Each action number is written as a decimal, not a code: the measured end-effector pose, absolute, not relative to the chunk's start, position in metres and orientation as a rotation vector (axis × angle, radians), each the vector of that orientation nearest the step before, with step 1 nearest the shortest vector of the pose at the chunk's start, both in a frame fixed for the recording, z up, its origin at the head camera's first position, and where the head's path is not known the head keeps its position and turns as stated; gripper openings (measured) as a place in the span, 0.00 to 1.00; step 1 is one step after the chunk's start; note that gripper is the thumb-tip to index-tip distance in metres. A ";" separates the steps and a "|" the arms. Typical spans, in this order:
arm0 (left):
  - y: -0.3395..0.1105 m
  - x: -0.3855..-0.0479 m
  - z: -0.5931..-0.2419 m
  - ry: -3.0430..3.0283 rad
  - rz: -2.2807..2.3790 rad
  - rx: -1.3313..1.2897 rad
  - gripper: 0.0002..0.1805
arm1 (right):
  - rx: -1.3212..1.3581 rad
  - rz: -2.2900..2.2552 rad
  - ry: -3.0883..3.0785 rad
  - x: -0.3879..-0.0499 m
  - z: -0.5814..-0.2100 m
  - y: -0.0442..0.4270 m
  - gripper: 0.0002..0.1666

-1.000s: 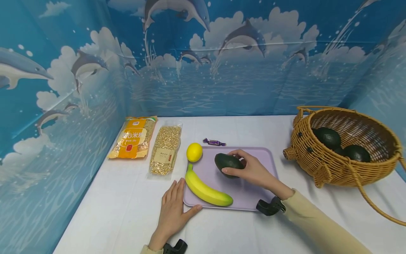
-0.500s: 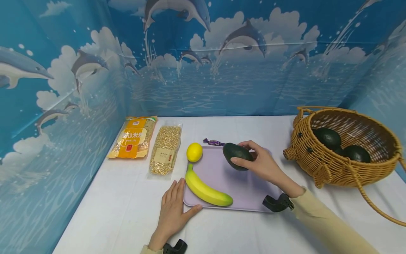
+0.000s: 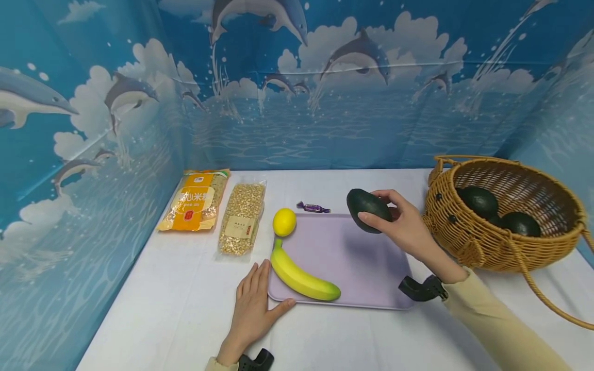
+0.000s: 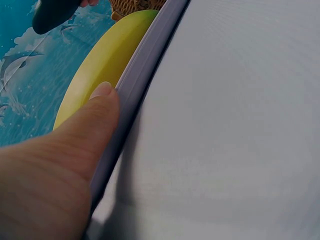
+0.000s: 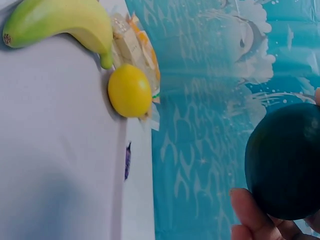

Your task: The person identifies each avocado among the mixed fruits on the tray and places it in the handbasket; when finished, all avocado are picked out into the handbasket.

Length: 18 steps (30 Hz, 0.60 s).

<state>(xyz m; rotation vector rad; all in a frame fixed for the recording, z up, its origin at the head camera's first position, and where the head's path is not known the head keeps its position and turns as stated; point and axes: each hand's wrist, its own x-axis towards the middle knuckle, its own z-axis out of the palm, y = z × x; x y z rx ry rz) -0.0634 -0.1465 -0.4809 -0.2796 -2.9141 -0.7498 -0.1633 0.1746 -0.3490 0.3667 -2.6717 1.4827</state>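
Note:
My right hand (image 3: 408,226) grips a dark green avocado (image 3: 368,210) between thumb and fingers, lifted above the right part of a light purple tray (image 3: 325,247). The same avocado (image 5: 285,162) fills the lower right of the right wrist view. At the tray's near left corner rests my left hand (image 3: 252,304), fingers straight, thumb along the rim. A yellow banana (image 3: 301,275) lies on the tray's left side, close to that thumb. Behind it, a lemon (image 3: 284,222) sits at the far left corner.
A wicker pig-shaped basket (image 3: 468,247) holding dark avocados (image 3: 522,224) stands on the right, its rope handle trailing forward. A purple-wrapped candy (image 3: 313,207) lies behind the tray. Left of it are an orange grain bag (image 3: 195,201) and a clear oat packet (image 3: 242,219).
My right hand has raised the avocado from the tray's middle and carried it right and up toward the basket. The left hand stays in place.

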 end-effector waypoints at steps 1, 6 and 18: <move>-0.147 -0.063 -0.481 -2.914 -0.748 -0.279 0.57 | 0.358 1.481 -2.663 -0.163 -0.348 0.176 0.34; -0.146 -0.064 -0.481 -2.906 -0.753 -0.284 0.57 | 0.318 1.481 -2.603 -0.164 -0.344 0.184 0.33; -0.147 -0.063 -0.481 -2.905 -0.748 -0.286 0.57 | 0.154 1.470 -2.540 -0.165 -0.337 0.213 0.34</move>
